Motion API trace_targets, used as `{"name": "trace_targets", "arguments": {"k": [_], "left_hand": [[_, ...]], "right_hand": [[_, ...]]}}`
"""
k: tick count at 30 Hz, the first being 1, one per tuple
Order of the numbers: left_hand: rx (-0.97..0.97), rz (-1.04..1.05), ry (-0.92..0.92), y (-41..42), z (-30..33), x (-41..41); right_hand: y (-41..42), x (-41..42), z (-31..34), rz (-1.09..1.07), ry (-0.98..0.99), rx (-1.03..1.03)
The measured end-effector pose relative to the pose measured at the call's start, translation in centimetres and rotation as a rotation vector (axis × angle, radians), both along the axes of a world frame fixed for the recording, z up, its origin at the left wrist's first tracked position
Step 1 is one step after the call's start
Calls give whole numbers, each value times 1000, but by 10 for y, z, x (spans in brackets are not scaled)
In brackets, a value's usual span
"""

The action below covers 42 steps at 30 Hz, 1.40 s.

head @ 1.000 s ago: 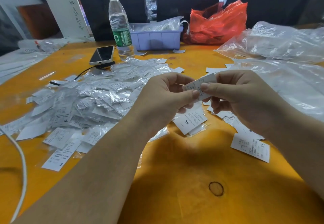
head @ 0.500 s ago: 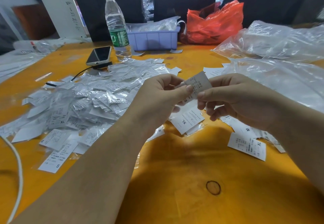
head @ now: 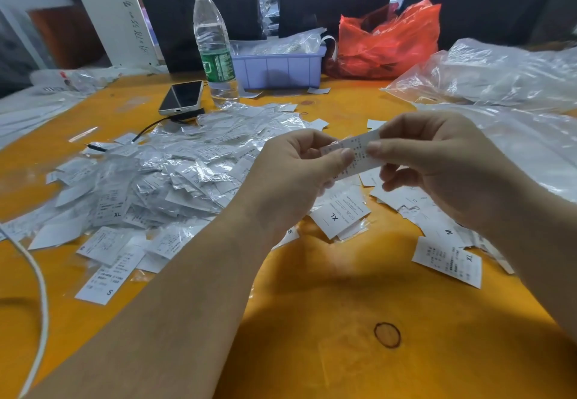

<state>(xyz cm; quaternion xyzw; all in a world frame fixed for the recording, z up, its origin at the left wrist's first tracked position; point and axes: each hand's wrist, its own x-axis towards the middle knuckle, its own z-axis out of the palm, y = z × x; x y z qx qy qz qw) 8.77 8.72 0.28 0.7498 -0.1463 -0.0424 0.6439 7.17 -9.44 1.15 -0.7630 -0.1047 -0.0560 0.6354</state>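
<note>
The left hand (head: 293, 176) and right hand (head: 437, 164) pinch 1 label (head: 359, 155) in curled fingers (head: 415, 123), above the counter (head: 312, 351). Few loose labels (head: 446, 258) lie below. The big pile (head: 175, 173) probably still awaits.

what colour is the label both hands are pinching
White label with small dark print; head view.

White paper label (head: 359, 156) in my fingers, black print. Orange wooden tabletop (head: 312, 351), dark ring mark (head: 387, 335). Lavender plastic bin (head: 281, 69), red plastic bag (head: 387, 42), clear water bottle (head: 214, 45) with green wrap, white cap.
</note>
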Motion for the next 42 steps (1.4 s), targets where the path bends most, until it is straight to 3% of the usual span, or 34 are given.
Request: {"name": "trace_targets", "arguments": {"k": [3,15,25,28,32,38,42], "left_hand": [[12,0,0,0,1,0],[41,-16,-6,-1,1,-4],[48,25,15,0,2,-2],[110,113,-39,3,1,2],[472,240,-272,8,-7,6],[747,415,-432,11,-13,13],[829,430,-468,9,-13,12]], "right_hand": [[0,-1,0,-90,-87,19],[7,-9,-3,-108,-216,-179],[9,-9,-7,-49,-148,-195],[0,-3,-3,-128,-164,-380],[-9,-1,2,-150,-190,-717],[-13,1,-1,-139,-84,-1080],[-9,3,-3,-189,109,-1256]]}}
